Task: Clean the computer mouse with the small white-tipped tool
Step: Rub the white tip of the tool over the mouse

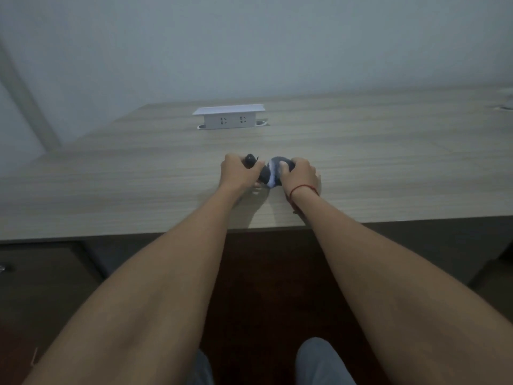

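My left hand (239, 171) is closed around a small dark tool (253, 162). Its black rounded end sticks up past my fingers and its shaft slants down to the right. The tool's white tip (271, 173) lies against the left side of the dark computer mouse (277, 162). My right hand (299, 175) grips the mouse from the right, with the thumb pressed on its top. A red string circles my right wrist. Both hands rest on the light wooden desk (388, 168), a little behind its front edge. The mouse's underside and right side are hidden.
A white pop-up socket box (229, 118) stands on the desk behind my hands. A cable hole (503, 107) shows at the far right. The desk's front edge (111, 236) runs below my forearms, and my knees (322, 359) are under it. A grey wall stands behind.
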Tool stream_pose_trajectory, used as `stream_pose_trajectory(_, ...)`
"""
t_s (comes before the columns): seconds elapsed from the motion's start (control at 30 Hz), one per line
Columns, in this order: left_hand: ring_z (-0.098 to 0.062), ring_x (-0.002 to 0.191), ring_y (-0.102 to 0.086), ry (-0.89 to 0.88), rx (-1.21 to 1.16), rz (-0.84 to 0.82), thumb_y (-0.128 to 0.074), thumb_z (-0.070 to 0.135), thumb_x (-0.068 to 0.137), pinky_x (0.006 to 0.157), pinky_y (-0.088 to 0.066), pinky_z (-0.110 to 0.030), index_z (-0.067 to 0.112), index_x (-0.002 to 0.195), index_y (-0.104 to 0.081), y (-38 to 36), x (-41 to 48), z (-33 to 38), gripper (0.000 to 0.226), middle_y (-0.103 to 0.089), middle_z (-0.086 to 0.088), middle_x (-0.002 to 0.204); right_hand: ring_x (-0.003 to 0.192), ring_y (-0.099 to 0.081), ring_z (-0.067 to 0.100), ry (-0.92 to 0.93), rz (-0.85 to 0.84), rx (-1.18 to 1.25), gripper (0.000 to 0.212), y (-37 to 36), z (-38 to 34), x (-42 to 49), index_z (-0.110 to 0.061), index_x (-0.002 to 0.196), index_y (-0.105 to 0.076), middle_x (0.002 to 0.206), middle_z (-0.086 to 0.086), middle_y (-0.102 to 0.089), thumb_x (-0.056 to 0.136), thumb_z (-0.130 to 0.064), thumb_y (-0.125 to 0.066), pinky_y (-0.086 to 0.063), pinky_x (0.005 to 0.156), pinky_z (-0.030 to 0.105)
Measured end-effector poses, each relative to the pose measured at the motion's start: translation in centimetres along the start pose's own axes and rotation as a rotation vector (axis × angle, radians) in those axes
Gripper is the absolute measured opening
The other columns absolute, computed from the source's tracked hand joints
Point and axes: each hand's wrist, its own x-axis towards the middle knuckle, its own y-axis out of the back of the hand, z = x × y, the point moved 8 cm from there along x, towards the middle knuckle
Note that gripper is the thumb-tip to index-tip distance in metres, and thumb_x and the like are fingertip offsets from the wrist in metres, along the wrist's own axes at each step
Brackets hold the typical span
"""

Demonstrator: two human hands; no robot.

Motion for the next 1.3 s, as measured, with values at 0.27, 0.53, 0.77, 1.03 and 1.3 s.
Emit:
stream_pose_trajectory(0.27, -0.029, 0.078, -0.072, -0.009, 0.025, -0.054, -0.071, 0.024, 0.086, 0.059, -0.061, -0.027, -0.002, 0.097, -0.068, 0.0, 1.6, 0.3, 0.028, -0.071, -0.017, 0.092, 0.117, -0.053, 0.03, 0.026, -0.042, 0.005, 0.038, -0.3, 0.0, 0.0, -0.015, 0.124, -0.057, 0.122, 0.011, -0.064, 0.097, -0.039, -0.043, -0.031, 0.11, 0.042)
stream_pose_trajectory(0.53, -0.032, 0.092, -0.068, -0.028, 0.041, 0.182, -0.065, 0.028, 0.088, 0.085, -0.058, -0.044, 0.005, 0.097, -0.068, 0.8, 2.5, -0.6, 0.024, -0.068, -0.017, 0.101, 0.119, -0.051, 0.027, 0.101, -0.112, 0.004, 0.041, -0.5, -0.5, -0.2, -0.017, 0.13, -0.053, 0.128, 0.008, -0.061, 0.097, -0.041, -0.043, -0.03, 0.108, 0.038)
stream_pose_trajectory(0.77, -0.032, 0.087, -0.07, -0.121, -0.032, 0.09, -0.058, 0.031, 0.093, 0.075, -0.061, -0.042, 0.005, 0.094, -0.066, 1.7, 3.0, 1.1, 0.027, -0.07, -0.019, 0.097, 0.1, -0.056, 0.021, 0.14, -0.177, -0.099, 0.057, -2.6, -0.9, 0.2, -0.022, 0.115, -0.054, 0.102, -0.002, -0.06, 0.073, -0.06, -0.063, -0.035, 0.104, 0.047)
stream_pose_trajectory(1.03, -0.031, 0.09, -0.061, -0.334, 0.429, -0.02, -0.056, 0.031, 0.093, 0.082, -0.053, -0.039, 0.005, 0.094, -0.064, -0.4, 2.9, 5.5, 0.028, -0.066, -0.015, 0.097, 0.104, -0.056, 0.022, 0.169, -0.199, -0.082, 0.052, -1.9, -0.7, -0.3, -0.022, 0.119, -0.053, 0.11, 0.0, -0.062, 0.076, -0.046, -0.069, -0.039, 0.099, 0.04)
stream_pose_trajectory(1.3, -0.033, 0.09, -0.062, -0.259, 0.366, 0.053, -0.06, 0.032, 0.089, 0.076, -0.052, -0.036, 0.001, 0.094, -0.064, 0.2, 3.2, 3.9, 0.032, -0.066, -0.018, 0.098, 0.093, -0.052, 0.018, 0.167, -0.182, -0.03, 0.05, -1.5, -0.6, -0.4, -0.021, 0.116, -0.055, 0.096, -0.003, -0.055, 0.074, -0.042, -0.07, -0.043, 0.099, 0.043)
